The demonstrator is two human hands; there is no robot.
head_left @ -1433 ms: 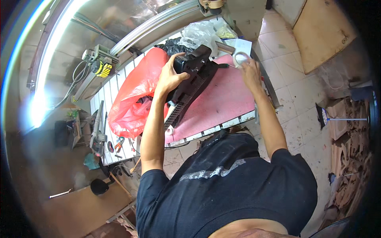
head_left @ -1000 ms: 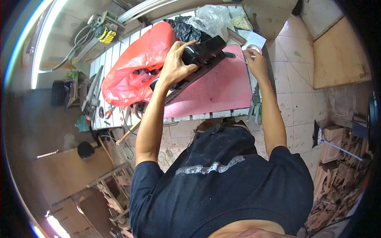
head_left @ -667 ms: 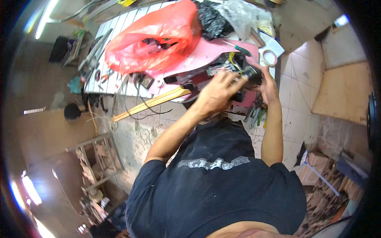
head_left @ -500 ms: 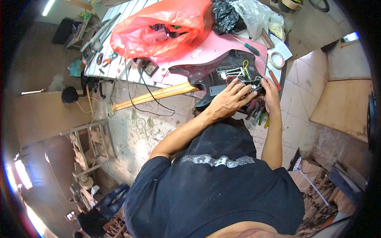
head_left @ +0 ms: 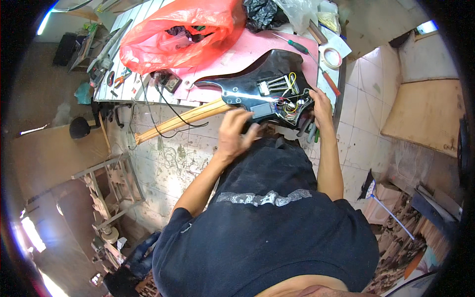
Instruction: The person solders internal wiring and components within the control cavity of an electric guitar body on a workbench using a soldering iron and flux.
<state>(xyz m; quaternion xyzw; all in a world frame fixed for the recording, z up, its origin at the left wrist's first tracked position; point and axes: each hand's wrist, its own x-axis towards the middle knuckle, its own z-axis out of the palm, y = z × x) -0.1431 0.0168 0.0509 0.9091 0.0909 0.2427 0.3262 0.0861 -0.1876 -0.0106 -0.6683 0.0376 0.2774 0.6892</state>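
Note:
A black electric guitar point(head_left: 269, 69) lies back up across the bench edge, its electronics cavities point(head_left: 289, 104) showing wires and its pale wooden neck point(head_left: 178, 121) reaching out toward the lower left. My right hand point(head_left: 320, 106) grips the body's right end. My left hand point(head_left: 236, 132), slightly blurred, is off the guitar just below the neck joint, fingers bent but apart. A red-handled screwdriver point(head_left: 330, 84) lies beyond my right hand, and a green-handled one point(head_left: 297, 45) sits farther back on the pink mat point(head_left: 217, 69).
The slatted white bench point(head_left: 111, 89) carries a red plastic bag point(head_left: 153, 49), black and clear bags point(head_left: 292, 12), a tape roll point(head_left: 332, 57), pliers, cords and a power tool. A plywood board point(head_left: 418, 114) stands at the right; a wooden rack point(head_left: 106, 198) is at the lower left.
The guitar has been turned and laid back up, with its neck now toward the left. My left hand has let go and moved down-left; my right hand has moved from the tape roll to the guitar.

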